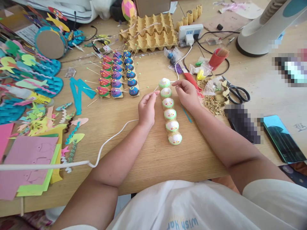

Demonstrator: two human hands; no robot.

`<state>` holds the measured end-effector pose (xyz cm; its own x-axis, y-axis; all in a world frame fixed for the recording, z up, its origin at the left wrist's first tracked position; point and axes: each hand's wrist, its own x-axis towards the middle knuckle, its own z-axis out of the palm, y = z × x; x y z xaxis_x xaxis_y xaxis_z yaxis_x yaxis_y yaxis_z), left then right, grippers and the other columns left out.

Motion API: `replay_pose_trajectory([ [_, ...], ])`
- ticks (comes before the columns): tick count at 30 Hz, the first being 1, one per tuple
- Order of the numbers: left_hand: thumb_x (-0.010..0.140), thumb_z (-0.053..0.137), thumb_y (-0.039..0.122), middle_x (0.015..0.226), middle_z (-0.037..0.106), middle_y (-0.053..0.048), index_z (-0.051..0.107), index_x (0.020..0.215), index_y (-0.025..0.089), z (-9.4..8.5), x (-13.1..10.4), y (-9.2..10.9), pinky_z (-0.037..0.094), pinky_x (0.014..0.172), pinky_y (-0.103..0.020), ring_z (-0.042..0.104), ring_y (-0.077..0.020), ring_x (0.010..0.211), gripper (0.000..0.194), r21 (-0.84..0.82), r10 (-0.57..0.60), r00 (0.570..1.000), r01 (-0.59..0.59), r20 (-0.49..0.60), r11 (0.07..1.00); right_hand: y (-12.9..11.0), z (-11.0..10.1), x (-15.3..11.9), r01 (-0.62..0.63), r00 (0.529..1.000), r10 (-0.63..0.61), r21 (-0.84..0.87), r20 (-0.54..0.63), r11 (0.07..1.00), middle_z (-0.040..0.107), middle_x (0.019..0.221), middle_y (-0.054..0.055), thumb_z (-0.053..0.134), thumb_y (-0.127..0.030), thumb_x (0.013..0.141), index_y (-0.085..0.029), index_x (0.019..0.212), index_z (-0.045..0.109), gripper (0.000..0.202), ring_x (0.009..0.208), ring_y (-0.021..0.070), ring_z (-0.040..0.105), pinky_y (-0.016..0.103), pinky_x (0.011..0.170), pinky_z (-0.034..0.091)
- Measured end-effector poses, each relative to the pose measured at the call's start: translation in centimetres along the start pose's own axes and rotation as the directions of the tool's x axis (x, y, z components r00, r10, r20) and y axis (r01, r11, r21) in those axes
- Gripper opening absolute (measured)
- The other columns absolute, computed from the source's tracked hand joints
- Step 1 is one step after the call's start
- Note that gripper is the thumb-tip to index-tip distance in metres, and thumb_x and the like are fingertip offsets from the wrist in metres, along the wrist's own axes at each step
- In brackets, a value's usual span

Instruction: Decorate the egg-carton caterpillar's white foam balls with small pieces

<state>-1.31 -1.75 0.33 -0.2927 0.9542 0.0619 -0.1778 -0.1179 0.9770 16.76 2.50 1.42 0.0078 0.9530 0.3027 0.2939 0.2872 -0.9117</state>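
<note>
A row of egg-carton cups (170, 114), painted white with green rims and small red and yellow marks, runs up the table in front of me. Left of its far end, my left hand (146, 108) is closed, thumb and index finger pinched. A thin white line shows by those fingertips; whether they hold it is unclear. My right hand (188, 95) is on the other side with curled fingers, the index tip close to the farthest cup. Anything between its fingers is too small to make out. A thin blue stick (187, 115) lies under the right wrist.
Rows of painted cups (116, 75) with pins stand beyond my left hand. Egg cartons (151, 32) and a power strip (190, 32) are behind. Scissors (237, 91), a phone (284, 137) and a red cup (218, 59) lie right; paper cutouts and a white cable (107, 140) left.
</note>
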Motion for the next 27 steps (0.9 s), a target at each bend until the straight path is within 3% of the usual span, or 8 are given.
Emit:
replay_pose_trajectory([
  [9, 0.093, 0.075, 0.056, 0.111, 0.085, -0.005, 0.083, 0.098, 0.025, -0.23, 0.08, -0.37, 0.059, 0.086, -0.029, 0.076, -0.0188, 0.106, 0.033, 0.016, 0.016, 1.000, -0.016, 0.006, 1.000, -0.07, 0.08, -0.04, -0.026, 1.000, 0.026, 0.011, -0.010, 1.000, 0.055, 0.075, 0.000, 0.057, -0.019, 0.090, -0.021, 0.096, 0.072, 0.016, 0.068, 0.0149, 0.043, 0.033, 0.069, 0.039],
  [17, 0.090, 0.083, 0.042, 0.114, 0.085, -0.007, 0.082, 0.100, 0.022, 0.10, 0.21, -0.14, 0.061, 0.110, -0.038, 0.078, -0.0217, 0.117, 0.022, -0.031, -0.011, 1.000, 0.010, -0.027, 0.999, 0.08, 0.00, 0.02, -0.018, 1.000, 0.019, -0.018, 0.009, 1.000, 0.055, 0.075, 0.000, 0.060, -0.024, 0.092, -0.022, 0.098, 0.072, 0.013, 0.070, 0.0164, 0.043, 0.034, 0.068, 0.039],
  [21, 0.089, 0.086, 0.040, 0.115, 0.085, -0.006, 0.082, 0.101, 0.023, -0.03, 0.35, -0.18, 0.061, 0.111, -0.039, 0.078, -0.0225, 0.117, 0.021, -0.023, -0.016, 1.000, 0.016, -0.010, 1.000, 0.19, -0.03, 0.03, -0.014, 1.000, 0.015, -0.030, 0.026, 0.999, 0.052, 0.076, 0.000, 0.060, -0.027, 0.095, -0.022, 0.099, 0.072, 0.013, 0.071, 0.0167, 0.045, 0.034, 0.070, 0.040],
  [27, 0.085, 0.089, 0.036, 0.113, 0.085, -0.005, 0.083, 0.101, 0.024, -0.11, 0.40, -0.34, 0.060, 0.109, -0.038, 0.078, -0.0203, 0.113, 0.022, -0.034, 0.005, 1.000, -0.005, 0.008, 0.999, -0.11, -0.03, -0.03, -0.029, 0.999, 0.029, -0.024, 0.014, 0.999, 0.054, 0.076, 0.000, 0.058, -0.019, 0.093, -0.021, 0.097, 0.072, 0.015, 0.071, 0.0161, 0.046, 0.034, 0.070, 0.040],
])
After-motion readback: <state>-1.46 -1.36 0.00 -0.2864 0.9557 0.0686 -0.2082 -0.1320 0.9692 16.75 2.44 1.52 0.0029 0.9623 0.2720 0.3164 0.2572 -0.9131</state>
